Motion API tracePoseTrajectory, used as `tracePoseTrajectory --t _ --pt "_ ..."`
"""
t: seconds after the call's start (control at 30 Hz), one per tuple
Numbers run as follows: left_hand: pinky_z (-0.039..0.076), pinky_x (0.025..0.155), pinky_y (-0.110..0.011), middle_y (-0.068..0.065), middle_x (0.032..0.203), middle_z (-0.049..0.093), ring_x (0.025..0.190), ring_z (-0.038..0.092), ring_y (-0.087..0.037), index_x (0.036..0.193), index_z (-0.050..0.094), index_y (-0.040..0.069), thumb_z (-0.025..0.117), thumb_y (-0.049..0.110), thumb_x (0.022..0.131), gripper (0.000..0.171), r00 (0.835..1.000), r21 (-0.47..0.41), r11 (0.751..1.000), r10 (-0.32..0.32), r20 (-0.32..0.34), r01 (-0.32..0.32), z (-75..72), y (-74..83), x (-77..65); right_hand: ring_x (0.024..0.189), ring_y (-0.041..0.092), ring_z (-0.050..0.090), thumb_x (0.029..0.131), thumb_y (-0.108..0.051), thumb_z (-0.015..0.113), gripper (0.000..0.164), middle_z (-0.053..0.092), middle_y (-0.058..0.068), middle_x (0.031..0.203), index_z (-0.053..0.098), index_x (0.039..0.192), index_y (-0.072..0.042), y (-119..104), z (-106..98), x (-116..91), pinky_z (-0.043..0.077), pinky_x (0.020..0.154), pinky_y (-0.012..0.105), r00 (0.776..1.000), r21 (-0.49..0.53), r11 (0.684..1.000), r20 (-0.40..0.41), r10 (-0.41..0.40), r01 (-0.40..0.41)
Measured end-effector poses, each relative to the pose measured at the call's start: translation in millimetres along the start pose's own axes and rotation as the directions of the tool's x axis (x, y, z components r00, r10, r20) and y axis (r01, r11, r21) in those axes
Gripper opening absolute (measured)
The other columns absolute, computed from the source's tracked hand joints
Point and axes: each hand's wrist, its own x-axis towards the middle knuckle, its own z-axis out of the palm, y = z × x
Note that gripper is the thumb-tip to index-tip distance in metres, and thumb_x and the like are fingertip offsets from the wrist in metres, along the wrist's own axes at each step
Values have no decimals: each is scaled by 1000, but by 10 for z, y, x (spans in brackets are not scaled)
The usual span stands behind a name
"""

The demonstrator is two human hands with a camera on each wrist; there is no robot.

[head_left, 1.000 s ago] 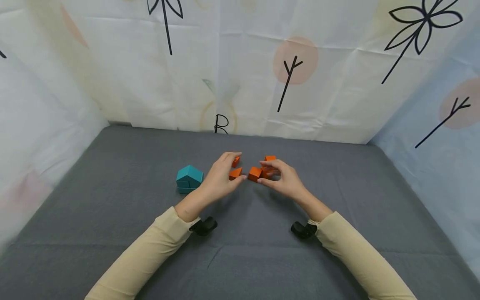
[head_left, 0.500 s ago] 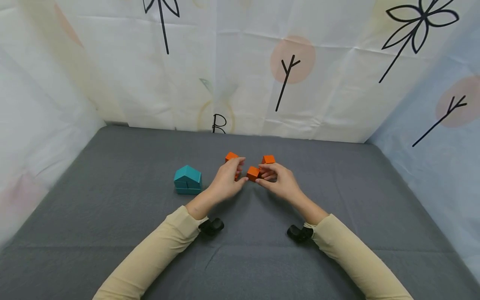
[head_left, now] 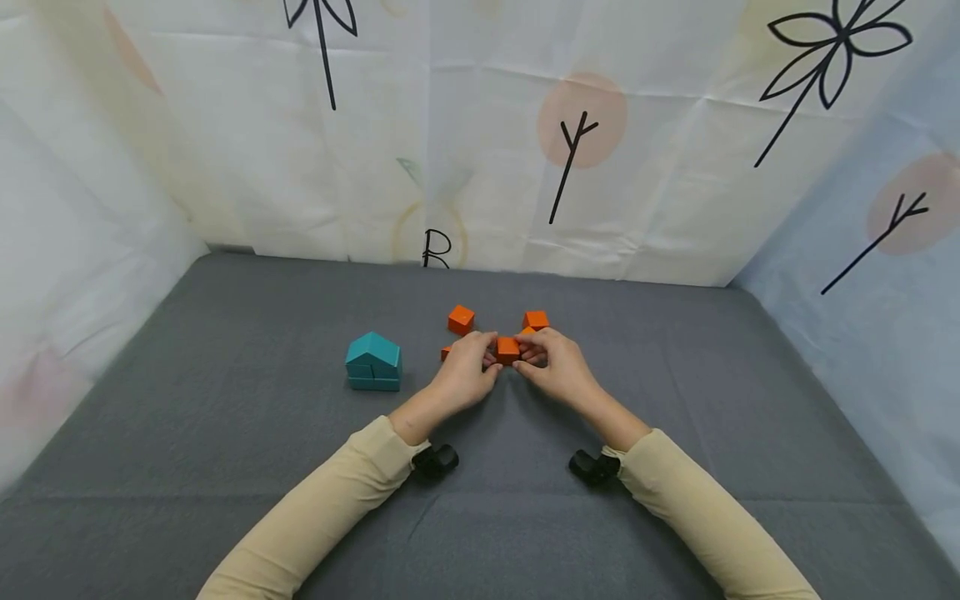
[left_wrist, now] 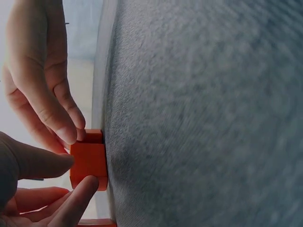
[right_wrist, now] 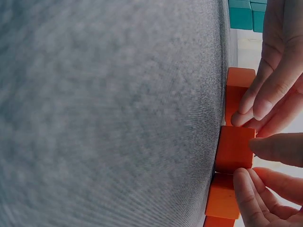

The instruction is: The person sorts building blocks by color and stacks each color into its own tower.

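Between the two hands, an orange cube block [head_left: 507, 351] stands on the grey cloth. My left hand [head_left: 467, 367] pinches it from the left, thumb and finger on its edges in the left wrist view, where the same block [left_wrist: 89, 160] shows closely. From the right, my right hand [head_left: 558, 363] also pinches the block [right_wrist: 235, 149] with thumb and curled fingertips. Another orange block [right_wrist: 222, 195] sits right against it, partly behind the right fingers. Beyond the left hand lies an orange block [head_left: 461, 320], and a sliver of one more [head_left: 446, 353] shows beside that hand.
A teal house-shaped stack of blocks [head_left: 373, 362] stands to the left. An orange block [head_left: 536, 320] lies behind the right hand. Grey cloth [head_left: 645, 533] covers the table, with patterned white curtains [head_left: 480, 125] at its back and sides.
My left hand has come right and nearer, off the left orange blocks and onto the middle cube. That cube has turned to face squarely forward. The right hand has barely shifted.
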Motion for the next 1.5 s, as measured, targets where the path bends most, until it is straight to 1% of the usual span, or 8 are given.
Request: tracePoseTrajectory --t 0.2,0.3,0.43,0.67,0.9,1.17,1.37,1.5 --pt "55 77 -32 -18 108 59 87 61 -23 128 55 -7 65 2 89 41 1000 43 999 -13 -9 13 37 32 12 90 28 66 86 -4 70 36 62 19 104 62 120 7 8 -19 -25 58 78 35 1000 14 1000 1 11 -11" --pt "55 76 -31 -16 102 60 85 60 -23 122 59 -7 65 2 89 35 1000 48 999 -13 -24 14 45 49 12 88 27 67 86 -5 70 35 63 18 102 64 119 6 12 -34 -45 58 77 34 1000 20 1000 -2 20 -20" --pt "55 75 -31 -14 98 60 85 61 -22 115 61 -5 67 3 88 29 999 23 999 -32 -33 33 54 68 9 86 27 67 85 -3 70 32 64 17 100 66 116 6 17 -53 -81 58 75 34 1000 27 999 2 26 -26" --pt "55 79 -31 -12 99 61 89 62 -22 109 61 -1 71 9 87 26 997 -25 997 -77 3 78 72 93 0 84 27 68 85 -2 71 28 68 18 99 68 112 4 42 -89 -162 59 74 35 999 55 998 3 37 -37" --pt "55 78 -31 -12 99 62 89 62 -22 107 63 1 72 11 86 25 996 -31 996 -85 34 86 95 118 -27 82 25 69 85 -2 71 28 70 17 97 69 112 3 68 -127 -242 59 72 32 998 76 996 20 52 -54" --pt "54 78 -31 -11 100 63 91 62 -22 107 65 4 74 13 85 26 993 -60 993 -99 65 103 130 147 -33 82 25 69 85 -1 70 31 70 18 96 66 116 6 115 -151 -317 59 70 28 995 109 990 54 81 -87" --pt "55 79 -33 -8 98 67 88 63 -20 104 66 8 77 15 82 25 994 -53 994 -94 62 97 150 171 -35 83 25 69 85 -2 71 31 70 18 96 66 115 6 119 -191 -376 59 70 27 995 130 988 72 70 -79" --pt "55 76 -30 -8 97 68 85 64 -20 102 66 7 78 13 80 25 996 -90 993 -69 57 74 176 184 -55 85 26 69 84 -2 72 32 70 18 98 66 115 5 136 -221 -416 59 71 26 992 127 987 88 86 -97"
